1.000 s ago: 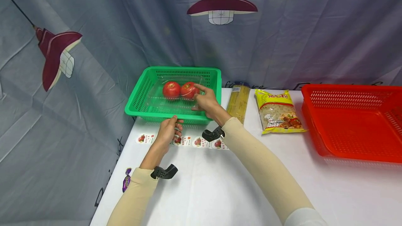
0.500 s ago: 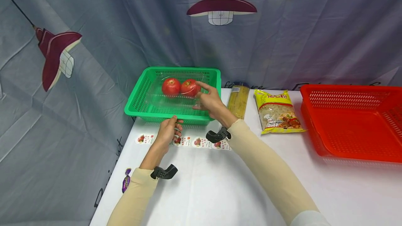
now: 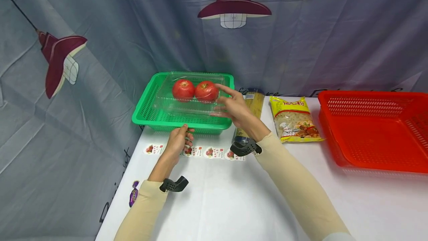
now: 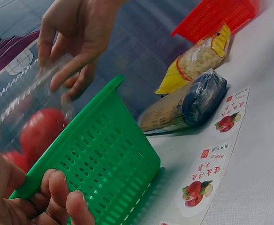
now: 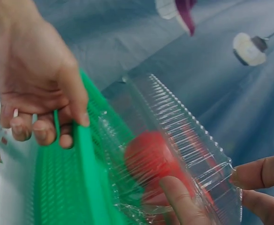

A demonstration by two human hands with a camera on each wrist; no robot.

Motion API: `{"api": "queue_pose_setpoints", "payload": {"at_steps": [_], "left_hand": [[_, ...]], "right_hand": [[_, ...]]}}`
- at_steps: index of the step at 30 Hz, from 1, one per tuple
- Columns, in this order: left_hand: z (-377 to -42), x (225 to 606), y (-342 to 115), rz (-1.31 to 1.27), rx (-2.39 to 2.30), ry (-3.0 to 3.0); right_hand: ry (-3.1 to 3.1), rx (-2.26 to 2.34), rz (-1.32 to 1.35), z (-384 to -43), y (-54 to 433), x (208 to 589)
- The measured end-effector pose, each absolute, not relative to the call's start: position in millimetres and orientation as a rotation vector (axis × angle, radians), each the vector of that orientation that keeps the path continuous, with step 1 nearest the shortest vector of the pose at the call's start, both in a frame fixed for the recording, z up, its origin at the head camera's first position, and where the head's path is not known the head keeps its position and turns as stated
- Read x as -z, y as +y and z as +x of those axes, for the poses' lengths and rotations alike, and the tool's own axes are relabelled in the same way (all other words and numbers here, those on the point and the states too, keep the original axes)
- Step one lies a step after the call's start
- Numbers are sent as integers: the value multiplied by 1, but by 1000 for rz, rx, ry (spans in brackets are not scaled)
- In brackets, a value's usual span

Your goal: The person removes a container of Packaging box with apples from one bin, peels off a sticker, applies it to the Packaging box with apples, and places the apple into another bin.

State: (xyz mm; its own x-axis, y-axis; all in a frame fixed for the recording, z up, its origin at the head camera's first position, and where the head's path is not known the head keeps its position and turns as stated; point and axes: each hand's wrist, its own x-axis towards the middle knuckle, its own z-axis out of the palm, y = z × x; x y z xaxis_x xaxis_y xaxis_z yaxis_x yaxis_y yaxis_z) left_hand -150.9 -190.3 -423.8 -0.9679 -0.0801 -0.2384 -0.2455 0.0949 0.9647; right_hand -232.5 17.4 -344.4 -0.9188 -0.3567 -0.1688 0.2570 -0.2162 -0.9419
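A clear plastic box (image 3: 167, 101) with red apples (image 3: 183, 89) inside is over the green basket (image 3: 157, 122), overlapping its far rim in the head view. My right hand (image 3: 238, 108) grips the box at its right end, thumb and fingers on the clear plastic in the right wrist view. At the basket's front rim, my left hand (image 3: 177, 142) pinches the edge between thumb and curled fingers. The left wrist view shows the basket's slotted green wall (image 4: 97, 154) just beyond those fingers, with the box (image 4: 15, 101) above it.
A strip of apple-printed labels (image 3: 214, 153) lies before the basket. To its right are a pack of yellow noodles (image 3: 255, 103), partly hidden by my right arm, a yellow food bag (image 3: 295, 120) and a red basket (image 3: 367, 133). A purple-wrapped candy (image 3: 133, 194) lies near the left edge.
My right hand has moved right and up, and the box of apples has risen with it out of the green basket. My left hand stays on the rim.
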Motion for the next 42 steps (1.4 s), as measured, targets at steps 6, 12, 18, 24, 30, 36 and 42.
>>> {"api": "queue_pose_setpoints", "payload": {"at_steps": [6,12,18,24,30,36,42], "left_hand": [[-152,424,-190,-344,-2015,2227],[-152,423,-189,-331,-2006,2215],[-150,413,-190,-327,-1991,2186],[-152,421,-192,-329,-1993,2194],[-152,427,-189,-330,-2008,2230],[-150,431,-187,-353,-2000,2266],[-149,431,-188,-314,-1997,2326]], "right_hand": [[1625,2202,-189,-225,37,338],[1656,2225,-273,-217,56,332],[1663,2258,-326,-203,72,328],[1732,2219,-334,-188,88,325],[1793,2147,-320,-173,112,327],[1756,2165,-336,-152,141,335],[1794,2155,-380,-134,160,338]]}}
